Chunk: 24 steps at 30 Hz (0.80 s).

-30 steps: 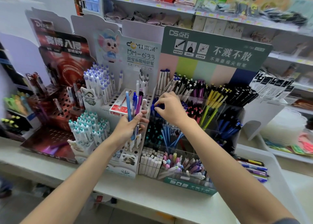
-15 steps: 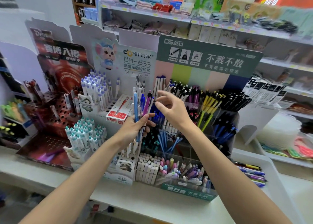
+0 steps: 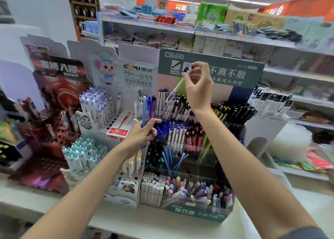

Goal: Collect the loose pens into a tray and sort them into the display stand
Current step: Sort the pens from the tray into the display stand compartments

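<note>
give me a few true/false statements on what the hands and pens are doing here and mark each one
1. The right hand pinches a white pen, raised in front of the green sign. True.
2. The left hand holds nothing. False: it grips a bundle of pens, which stand upright in it.
3. A red box lies on the white stand. True.
4. The two hands touch each other. False: they are apart, with the right hand higher than the left.
</note>
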Each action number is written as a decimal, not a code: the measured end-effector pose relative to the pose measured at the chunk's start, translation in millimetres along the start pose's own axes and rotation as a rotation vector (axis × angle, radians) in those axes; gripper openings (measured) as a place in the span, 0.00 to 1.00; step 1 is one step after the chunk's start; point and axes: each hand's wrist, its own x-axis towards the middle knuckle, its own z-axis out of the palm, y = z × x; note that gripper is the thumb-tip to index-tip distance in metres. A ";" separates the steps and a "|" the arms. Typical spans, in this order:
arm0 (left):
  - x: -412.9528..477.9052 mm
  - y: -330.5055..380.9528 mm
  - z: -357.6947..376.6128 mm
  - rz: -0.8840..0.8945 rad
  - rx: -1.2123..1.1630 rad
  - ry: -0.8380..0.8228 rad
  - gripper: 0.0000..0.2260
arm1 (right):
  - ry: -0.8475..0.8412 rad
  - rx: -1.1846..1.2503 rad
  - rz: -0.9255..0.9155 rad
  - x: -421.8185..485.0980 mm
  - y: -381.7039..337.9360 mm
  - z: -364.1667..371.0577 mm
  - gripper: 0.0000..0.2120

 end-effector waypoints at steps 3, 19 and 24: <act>0.0 -2.3 -4.7 -0.021 -0.041 -0.033 0.15 | -0.068 -0.097 -0.047 2.0 9.7 14.5 0.10; 2.1 -5.1 13.4 0.085 -0.075 -0.059 0.13 | -0.479 -0.176 -0.028 -46.0 -2.1 -6.5 0.17; 7.2 -4.8 42.1 0.091 0.024 -0.039 0.09 | -0.384 -0.107 0.114 -53.8 3.1 -28.4 0.16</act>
